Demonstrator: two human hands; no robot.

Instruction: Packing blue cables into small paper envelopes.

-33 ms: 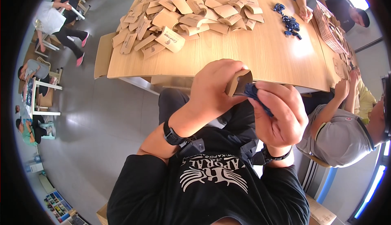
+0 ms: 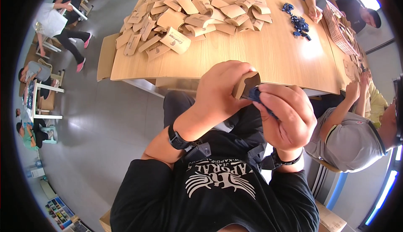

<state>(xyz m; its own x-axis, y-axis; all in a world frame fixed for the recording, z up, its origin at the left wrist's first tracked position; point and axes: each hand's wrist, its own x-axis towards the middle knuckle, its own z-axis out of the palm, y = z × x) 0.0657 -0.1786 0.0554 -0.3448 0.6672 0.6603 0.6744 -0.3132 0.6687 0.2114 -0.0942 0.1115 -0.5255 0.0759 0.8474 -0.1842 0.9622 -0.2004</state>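
Observation:
My left hand (image 2: pixel 224 85) is wrapped round a small brown cardboard pillow box (image 2: pixel 241 86), whose open end faces right. Between the fingertips of my right hand (image 2: pixel 289 114) is a dark blue, soft-looking bundle (image 2: pixel 255 94), pinched at the mouth of the box. Its front tip meets the lower edge of the opening; my fingers cover much of the rest, and its exact kind cannot be made out. Both hands are held above my lap, just in front of the table's near edge.
A wide heap of brown pillow boxes (image 2: pixel 184 17) lies on the wooden table (image 2: pixel 252 55). Several dark blue pieces (image 2: pixel 299 25) lie further right, near another person's hand (image 2: pixel 315 14). A pink basket (image 2: pixel 336 26) stands beyond. A person in grey (image 2: pixel 352 135) sits close on my right.
My right hand has shifted slightly left, bringing the blue bundle closer into the box's mouth. My left hand and the box stay nearly still. A walking person at far left has moved a little.

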